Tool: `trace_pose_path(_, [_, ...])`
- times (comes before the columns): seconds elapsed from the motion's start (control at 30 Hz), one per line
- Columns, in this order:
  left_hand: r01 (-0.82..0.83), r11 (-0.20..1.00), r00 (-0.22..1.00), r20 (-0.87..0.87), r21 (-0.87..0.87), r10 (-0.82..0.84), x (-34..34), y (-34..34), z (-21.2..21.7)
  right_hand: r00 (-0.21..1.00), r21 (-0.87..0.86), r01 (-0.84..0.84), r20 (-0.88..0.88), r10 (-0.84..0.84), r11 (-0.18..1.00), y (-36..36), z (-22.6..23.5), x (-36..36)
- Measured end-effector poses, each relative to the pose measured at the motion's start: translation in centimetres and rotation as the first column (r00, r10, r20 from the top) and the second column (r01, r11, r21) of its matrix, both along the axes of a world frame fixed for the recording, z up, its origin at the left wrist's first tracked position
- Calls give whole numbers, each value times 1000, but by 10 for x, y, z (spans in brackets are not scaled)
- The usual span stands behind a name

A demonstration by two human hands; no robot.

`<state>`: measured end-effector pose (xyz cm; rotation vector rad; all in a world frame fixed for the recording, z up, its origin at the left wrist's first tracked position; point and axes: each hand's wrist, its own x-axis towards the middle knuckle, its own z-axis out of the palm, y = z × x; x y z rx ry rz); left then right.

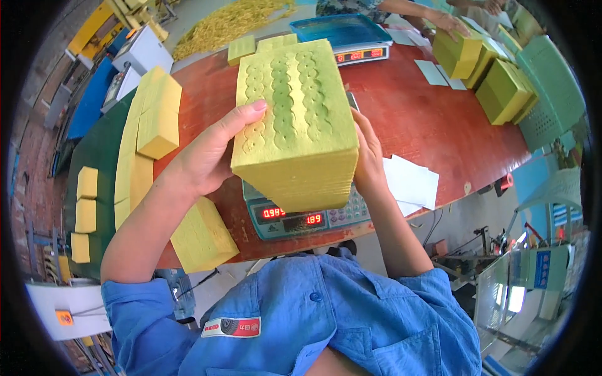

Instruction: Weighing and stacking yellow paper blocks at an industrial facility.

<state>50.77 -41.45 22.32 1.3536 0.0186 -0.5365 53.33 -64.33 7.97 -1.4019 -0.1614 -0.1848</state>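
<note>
A thick stack of yellow paper sheets (295, 156), its top pressed with rows of scalloped round marks, is gripped between my two hands. My left hand (210, 147) holds its left side, with the thumb lying over the top edge. The fingers of my right hand (370, 153) press against the right side. Under the stack is a digital scale (295, 225) with lit red figures and a keypad. The stack hides the weighing plate, so I cannot tell whether it touches it. Another yellow paper stack (204, 235) lies on the table by my left forearm.
Yellow stacks (160, 125) line the red table's (401, 119) left side, beside a green conveyor (106, 138). White sheets (411, 185) lie right of the scale. At the far side stands a second scale with a blue tray (338, 31); a co-worker's hand (448, 22) touches yellow stacks.
</note>
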Motion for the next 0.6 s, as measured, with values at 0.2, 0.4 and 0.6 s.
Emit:
trace_pose_path(0.2, [28,999,998,-60,-41,-31,17,-3,-2,959,59,77,-277,-58,995,-37,-45,-83])
trace_pose_path(0.4, [53,996,998,-31,-70,-55,22,-2,-18,820,501,22,-504,271,865,-14,-80,-87])
trace_pose_path(0.6, [43,997,999,-14,-60,-44,2,-36,-15,815,577,40,-492,308,816,-37,-60,-93])
